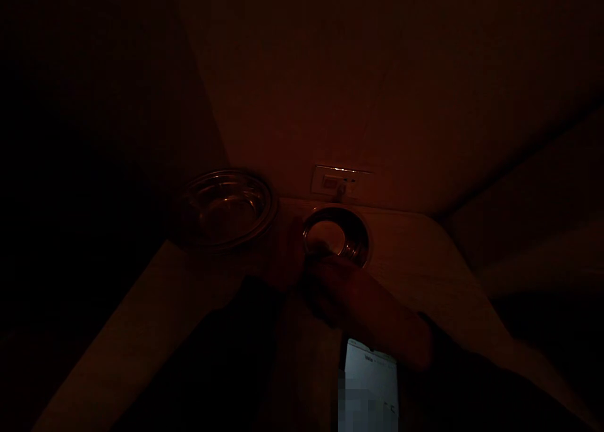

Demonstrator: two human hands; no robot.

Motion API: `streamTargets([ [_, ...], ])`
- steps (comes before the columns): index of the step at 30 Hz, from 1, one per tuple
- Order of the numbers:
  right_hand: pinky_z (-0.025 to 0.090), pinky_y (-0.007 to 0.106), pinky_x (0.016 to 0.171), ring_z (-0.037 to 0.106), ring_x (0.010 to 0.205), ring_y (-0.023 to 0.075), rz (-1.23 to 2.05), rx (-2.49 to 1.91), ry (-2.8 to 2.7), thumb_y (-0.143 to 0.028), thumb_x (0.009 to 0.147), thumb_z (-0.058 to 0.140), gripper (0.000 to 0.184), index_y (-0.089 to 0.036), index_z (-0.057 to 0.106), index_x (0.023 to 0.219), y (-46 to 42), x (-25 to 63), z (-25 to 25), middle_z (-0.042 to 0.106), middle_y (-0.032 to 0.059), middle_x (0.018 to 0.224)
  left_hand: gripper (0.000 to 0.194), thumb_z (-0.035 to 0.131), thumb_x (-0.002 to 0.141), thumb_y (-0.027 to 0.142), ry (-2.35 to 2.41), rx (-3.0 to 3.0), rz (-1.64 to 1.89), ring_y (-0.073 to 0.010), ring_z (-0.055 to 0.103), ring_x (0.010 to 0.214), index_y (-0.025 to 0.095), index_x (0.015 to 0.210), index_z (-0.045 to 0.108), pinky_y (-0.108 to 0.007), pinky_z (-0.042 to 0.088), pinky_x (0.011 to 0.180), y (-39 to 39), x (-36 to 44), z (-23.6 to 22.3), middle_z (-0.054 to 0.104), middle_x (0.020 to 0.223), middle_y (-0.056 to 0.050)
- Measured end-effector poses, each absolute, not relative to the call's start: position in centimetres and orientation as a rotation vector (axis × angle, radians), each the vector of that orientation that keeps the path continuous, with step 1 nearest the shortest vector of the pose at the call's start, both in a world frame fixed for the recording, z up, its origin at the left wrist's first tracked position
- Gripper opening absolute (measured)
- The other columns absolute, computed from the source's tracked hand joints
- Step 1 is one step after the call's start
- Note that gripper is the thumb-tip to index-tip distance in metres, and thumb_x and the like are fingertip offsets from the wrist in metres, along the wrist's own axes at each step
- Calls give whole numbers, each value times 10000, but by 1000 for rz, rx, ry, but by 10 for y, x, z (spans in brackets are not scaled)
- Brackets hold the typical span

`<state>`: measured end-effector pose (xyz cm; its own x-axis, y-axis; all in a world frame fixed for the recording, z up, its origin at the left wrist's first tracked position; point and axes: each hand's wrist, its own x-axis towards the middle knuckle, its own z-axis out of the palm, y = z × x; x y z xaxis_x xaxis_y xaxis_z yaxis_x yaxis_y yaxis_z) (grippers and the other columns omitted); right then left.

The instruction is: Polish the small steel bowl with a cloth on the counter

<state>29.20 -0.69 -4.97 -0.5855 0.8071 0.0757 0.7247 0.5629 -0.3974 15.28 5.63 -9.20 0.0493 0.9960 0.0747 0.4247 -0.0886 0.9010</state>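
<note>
Dark wall (292,92) above; centre, left hand (289,256) beside bowl (360,232), right hand (337,282) hiding its near edge, grips indiscernible; basin (268,200) centre-left, phone (372,378) bottom.

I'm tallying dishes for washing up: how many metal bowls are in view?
2: the wide bowl at the back left, and the smaller bowl by the right hand, below the wall socket. Darkness may hide others.

Ahead of me, an outlet plate (342,182) is mounted on the wall (302,92), just above the bench (425,262). A wide metal dish (270,209) rests at rear left; a phone (370,375), screen lit, lies nearest me.
</note>
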Motion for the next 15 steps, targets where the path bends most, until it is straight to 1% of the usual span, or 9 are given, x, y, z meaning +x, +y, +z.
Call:
streamTargets([
  [2, 467, 345, 790, 571, 888, 204, 405, -1298, -2680, -115, 870, 488, 154, -146, 578, 991, -8, 300, -48, 630, 99, 946, 460, 223, 932, 349, 1428, 1585, 980, -194, 634, 775, 135, 967, 629, -274, 479, 687, 56, 153, -90, 686, 806, -82],
  [5, 456, 363, 775, 572, 900, 229, 294, -1310, -2807, -59, 805, 521, 200, -156, 600, 961, -7, 310, -45, 637, 105, 962, 430, 253, 930, 347, 1442, 1595, 995, -197, 634, 809, 136, 1006, 620, -285, 480, 730, 56, 154, -91, 688, 858, -92],
  [7, 449, 348, 794, 570, 930, 221, 337, -1320, -2738, -70, 823, 513, 205, -164, 598, 985, -6, 307, -46, 636, 99, 987, 417, 274, 926, 351, 1465, 1578, 1014, -197, 633, 812, 136, 1003, 624, -295, 479, 750, 57, 154, -91, 688, 875, -97],
  [9, 443, 317, 807, 571, 937, 194, 418, -1326, -2590, -111, 872, 487, 195, -169, 583, 1032, -5, 299, -49, 637, 83, 993, 462, 254, 928, 380, 1427, 1534, 1000, -192, 637, 762, 137, 933, 647, -290, 486, 712, 57, 154, -90, 692, 831, -97],
  [11, 442, 296, 790, 575, 911, 180, 436, -1331, -2504, -146, 899, 468, 175, -167, 579, 1032, -5, 292, -51, 640, 74, 974, 513, 229, 929, 412, 1392, 1497, 988, -192, 637, 730, 133, 880, 656, -287, 486, 674, 55, 154, -88, 694, 796, -104],
  [13, 441, 302, 766, 579, 871, 185, 384, -1344, -2565, -157, 892, 478, 157, -167, 587, 1005, -6, 292, -50, 643, 77, 946, 520, 237, 923, 438, 1414, 1475, 1006, -196, 637, 744, 130, 881, 654, -284, 482, 674, 54, 155, -87, 697, 802, -108],
  [15, 436, 330, 742, 585, 827, 203, 276, -1355, -2719, -134, 842, 524, 168, -179, 598, 986, -6, 301, -46, 649, 77, 905, 510, 251, 918, 457, 1413, 1479, 1012, -192, 636, 749, 139, 884, 648, -276, 480, 676, 53, 155, -87, 699, 799, -92],
])
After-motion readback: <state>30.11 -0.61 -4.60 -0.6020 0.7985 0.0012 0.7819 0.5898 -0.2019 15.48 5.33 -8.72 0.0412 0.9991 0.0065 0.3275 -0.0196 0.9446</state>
